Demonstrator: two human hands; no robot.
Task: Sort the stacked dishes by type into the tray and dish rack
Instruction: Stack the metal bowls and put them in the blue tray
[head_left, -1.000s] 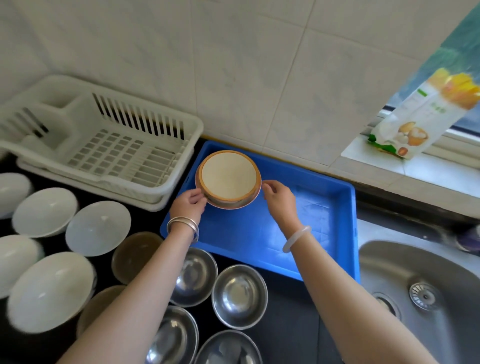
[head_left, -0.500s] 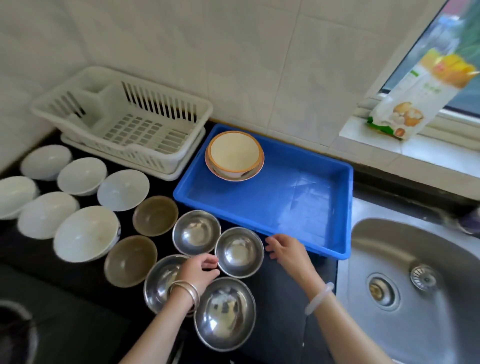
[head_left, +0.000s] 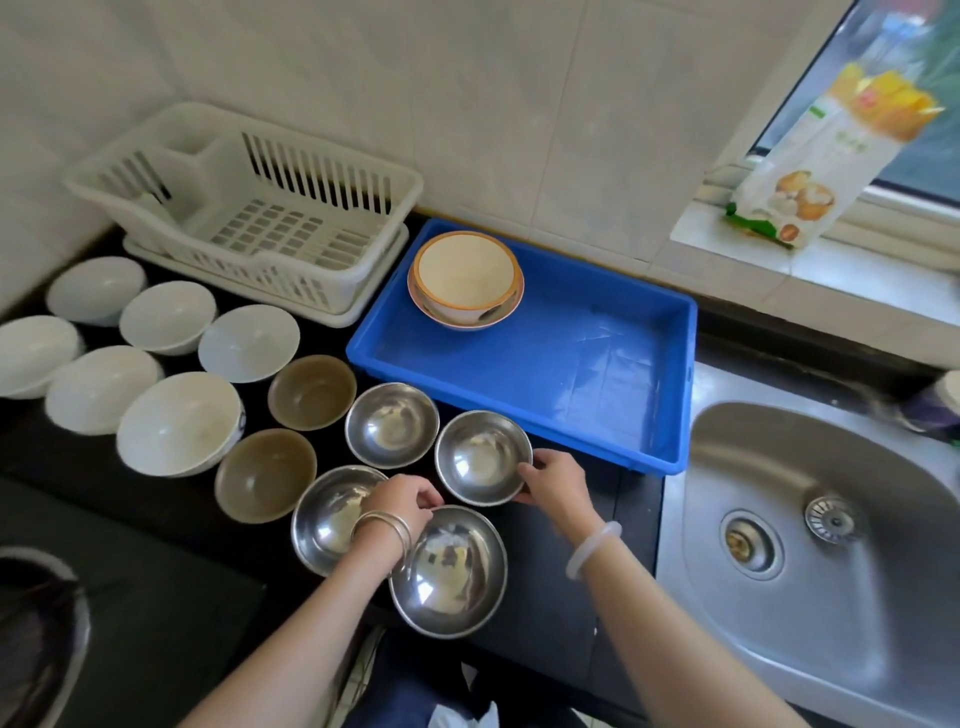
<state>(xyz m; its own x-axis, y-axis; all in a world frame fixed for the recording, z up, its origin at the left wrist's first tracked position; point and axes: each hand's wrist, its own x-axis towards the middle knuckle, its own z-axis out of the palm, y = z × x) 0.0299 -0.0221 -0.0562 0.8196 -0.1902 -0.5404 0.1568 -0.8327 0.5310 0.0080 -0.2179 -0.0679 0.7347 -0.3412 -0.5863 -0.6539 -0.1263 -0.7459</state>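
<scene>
I'm going for the steel bowl (head_left: 483, 457) next to the blue tray (head_left: 644, 332): pinch opposite rim edges, lift straight up so it clears the neighbouring steel bowls, keep it level. Right hand (head_left: 558, 486) has fingers curled onto the bowl's right rim, touching. Left hand (head_left: 402, 506) sits at its lower-left edge, fingertips bunched close; can't tell if they grip yet. Bowl rests on the counter, dish rack (head_left: 249, 223) empty
</scene>
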